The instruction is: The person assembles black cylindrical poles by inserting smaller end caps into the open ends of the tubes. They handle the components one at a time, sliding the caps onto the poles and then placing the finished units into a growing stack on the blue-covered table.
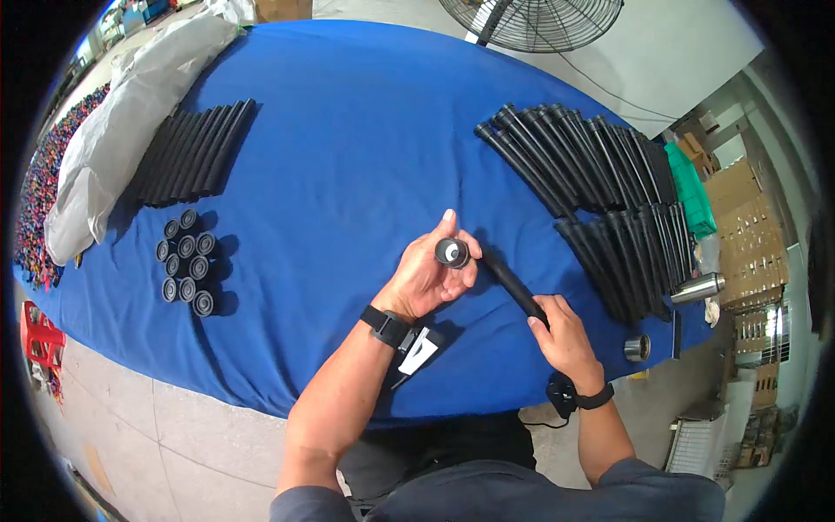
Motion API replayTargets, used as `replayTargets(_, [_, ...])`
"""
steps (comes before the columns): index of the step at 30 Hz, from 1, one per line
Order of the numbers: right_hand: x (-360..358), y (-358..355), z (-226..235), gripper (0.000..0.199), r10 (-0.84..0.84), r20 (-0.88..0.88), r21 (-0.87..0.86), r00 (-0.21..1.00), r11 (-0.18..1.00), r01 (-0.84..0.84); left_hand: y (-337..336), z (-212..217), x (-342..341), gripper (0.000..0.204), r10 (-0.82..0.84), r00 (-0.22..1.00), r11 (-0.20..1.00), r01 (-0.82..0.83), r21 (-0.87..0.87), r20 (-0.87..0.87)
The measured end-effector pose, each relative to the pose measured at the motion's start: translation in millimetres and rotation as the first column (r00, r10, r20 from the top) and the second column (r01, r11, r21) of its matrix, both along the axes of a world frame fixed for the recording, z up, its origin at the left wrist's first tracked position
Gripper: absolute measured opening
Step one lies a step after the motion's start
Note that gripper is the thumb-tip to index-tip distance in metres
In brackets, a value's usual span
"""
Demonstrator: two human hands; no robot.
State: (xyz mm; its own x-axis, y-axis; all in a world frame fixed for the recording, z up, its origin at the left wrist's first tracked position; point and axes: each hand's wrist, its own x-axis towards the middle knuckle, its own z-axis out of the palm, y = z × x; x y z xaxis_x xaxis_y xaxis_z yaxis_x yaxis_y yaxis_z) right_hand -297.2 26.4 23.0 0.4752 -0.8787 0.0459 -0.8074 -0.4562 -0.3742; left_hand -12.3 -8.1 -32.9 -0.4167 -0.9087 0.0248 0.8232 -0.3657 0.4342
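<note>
My left hand (424, 277) is palm up over the middle of the blue-covered table. Its thumb points away from me, and its fingers curl around a black round cap (441, 264) whose hollow end faces up. A pale spot shows inside the cap. To the right, my right hand (564, 337) is closed around the near end of a slim black tube (513, 283). The tube slants up and left, its far end close to the fingertips of my left hand. Whether tube and cap touch, I cannot tell.
Plain black tubes (196, 152) lie at the far left, beside a white sack (130, 139). Several black caps (185, 266) stand below them. Two rows of capped black tubes (557, 161) fill the right side, near a green bin (690, 191), a steel flask (698, 288) and a metal cup (637, 348).
</note>
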Motion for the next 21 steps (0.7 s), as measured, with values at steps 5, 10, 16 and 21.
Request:
replayTargets(5, [0.8,1.3,0.5,0.032,0.012,-0.056,0.019,0.998,1.000,-0.011,1.7,0.3,-2.7,0.063,0.013,0.997,1.000,-0.013,-0.004,0.082])
replayTargets(10, [0.0,-1.4,-1.8,0.031,-0.017,-0.032,0.052,0.999,0.998,0.019,1.5,3.4,-0.7,0.057,0.108,0.987,0.992,-0.115,0.049,0.119])
replayTargets(16, [-10.7,0.1,-3.7,0.029,-0.252,0.289,0.343,0.924,0.928,0.146,-2.1,0.2,4.5,0.021,0.211,0.964,0.967,-0.230,0.107,0.164])
replayTargets(21, [-12.8,1.8,1.1,0.034,-0.189,0.438,0.362,0.879,0.932,0.020,9.3,13.3,-9.4,0.055,-0.090,0.976,0.991,0.108,-0.080,0.201])
